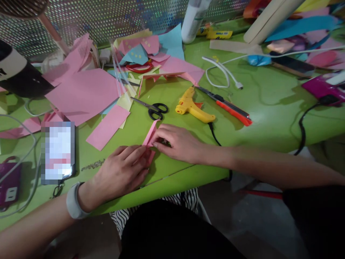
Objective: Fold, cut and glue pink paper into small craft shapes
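Observation:
A narrow folded strip of pink paper lies near the front edge of the green table. My left hand rests over its lower end, fingers bent and pressing it to the tabletop. My right hand pinches the strip's right side between thumb and fingers. Part of the paper is hidden under both hands. Just beyond them lie black-handled scissors, a yellow glue gun and a red box cutter. Left of the strip is a flat pink paper rectangle.
A phone and a purple power bank lie at the left. Pink sheets and coloured scraps cover the back left. A white cable, a bottle and a cardboard tube are farther back.

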A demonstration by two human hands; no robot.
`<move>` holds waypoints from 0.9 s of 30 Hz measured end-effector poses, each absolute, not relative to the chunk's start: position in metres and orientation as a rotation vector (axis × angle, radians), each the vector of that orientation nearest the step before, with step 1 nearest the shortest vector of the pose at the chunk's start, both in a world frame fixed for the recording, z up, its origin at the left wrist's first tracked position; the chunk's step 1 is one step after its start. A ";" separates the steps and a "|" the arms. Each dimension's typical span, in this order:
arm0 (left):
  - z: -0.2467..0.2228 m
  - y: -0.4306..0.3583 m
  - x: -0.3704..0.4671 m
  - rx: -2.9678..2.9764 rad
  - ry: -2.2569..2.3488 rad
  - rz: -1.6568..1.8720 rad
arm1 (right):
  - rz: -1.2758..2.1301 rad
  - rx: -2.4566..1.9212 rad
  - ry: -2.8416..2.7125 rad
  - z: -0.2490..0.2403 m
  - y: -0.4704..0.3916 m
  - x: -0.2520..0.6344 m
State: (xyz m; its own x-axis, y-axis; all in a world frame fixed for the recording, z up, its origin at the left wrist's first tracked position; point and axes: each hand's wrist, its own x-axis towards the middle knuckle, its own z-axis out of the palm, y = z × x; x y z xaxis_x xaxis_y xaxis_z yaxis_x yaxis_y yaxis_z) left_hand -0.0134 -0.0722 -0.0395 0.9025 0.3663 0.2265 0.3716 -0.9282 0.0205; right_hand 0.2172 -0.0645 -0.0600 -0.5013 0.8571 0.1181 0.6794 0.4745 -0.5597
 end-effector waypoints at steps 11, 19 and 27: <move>-0.045 -0.073 -0.015 -3.045 -0.537 -0.377 | 0.608 -1.369 -2.338 -0.060 -0.066 0.215; -0.046 -0.072 -0.016 -3.036 -0.519 -0.377 | 0.605 -1.336 -2.304 -0.062 -0.067 0.214; -0.044 -0.071 -0.015 -3.050 -0.525 -0.360 | 0.782 -1.144 -2.065 -0.054 -0.063 0.231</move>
State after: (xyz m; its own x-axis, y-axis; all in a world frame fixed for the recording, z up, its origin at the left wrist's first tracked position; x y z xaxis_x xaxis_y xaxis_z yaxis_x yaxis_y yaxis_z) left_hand -0.0153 -0.0714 -0.0443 0.9164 0.3270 0.2308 0.3330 -0.9428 0.0135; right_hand 0.2306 -0.0626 -0.0539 -0.4136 0.8765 0.2463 0.4939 0.4432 -0.7481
